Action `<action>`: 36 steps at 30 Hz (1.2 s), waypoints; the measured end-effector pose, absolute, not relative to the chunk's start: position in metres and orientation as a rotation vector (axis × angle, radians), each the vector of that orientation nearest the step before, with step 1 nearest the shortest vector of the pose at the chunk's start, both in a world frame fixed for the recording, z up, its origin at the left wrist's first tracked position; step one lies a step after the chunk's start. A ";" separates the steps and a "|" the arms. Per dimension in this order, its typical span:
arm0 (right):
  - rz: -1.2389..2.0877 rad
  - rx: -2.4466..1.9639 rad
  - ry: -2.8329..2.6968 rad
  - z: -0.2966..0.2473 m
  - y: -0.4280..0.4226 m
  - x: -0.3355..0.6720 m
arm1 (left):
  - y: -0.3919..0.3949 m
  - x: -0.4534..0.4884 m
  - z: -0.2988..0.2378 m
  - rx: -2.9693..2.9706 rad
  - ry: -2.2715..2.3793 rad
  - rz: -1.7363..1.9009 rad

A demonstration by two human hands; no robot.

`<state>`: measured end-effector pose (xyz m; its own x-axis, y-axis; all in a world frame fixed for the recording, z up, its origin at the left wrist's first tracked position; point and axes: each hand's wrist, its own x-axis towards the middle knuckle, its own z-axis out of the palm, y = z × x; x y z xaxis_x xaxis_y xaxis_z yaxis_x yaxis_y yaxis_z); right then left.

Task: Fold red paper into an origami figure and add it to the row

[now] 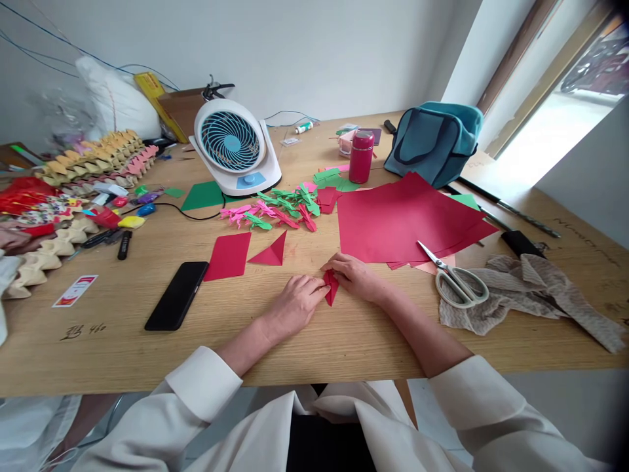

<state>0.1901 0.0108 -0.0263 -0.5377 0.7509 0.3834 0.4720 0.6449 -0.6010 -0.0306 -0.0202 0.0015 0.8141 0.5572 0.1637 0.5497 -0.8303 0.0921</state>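
Pale wall (344,59) fills the top of my remote view, above a wood-grain worktop (275,357) spanning the frame. Right of centre I see large red sheets (388,223); at upper left, a white fan (233,145). Around mid-frame, the left hand (297,301) and right hand (354,274) rest bent fingers against a folded red paper (332,290) just below centre, creased, tapering to a downward point. Whether either pinches it, I cannot tell.
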 end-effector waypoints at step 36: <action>0.538 -1.210 -2.156 -0.028 0.007 0.171 | -0.014 -0.048 -0.001 2.925 0.809 0.236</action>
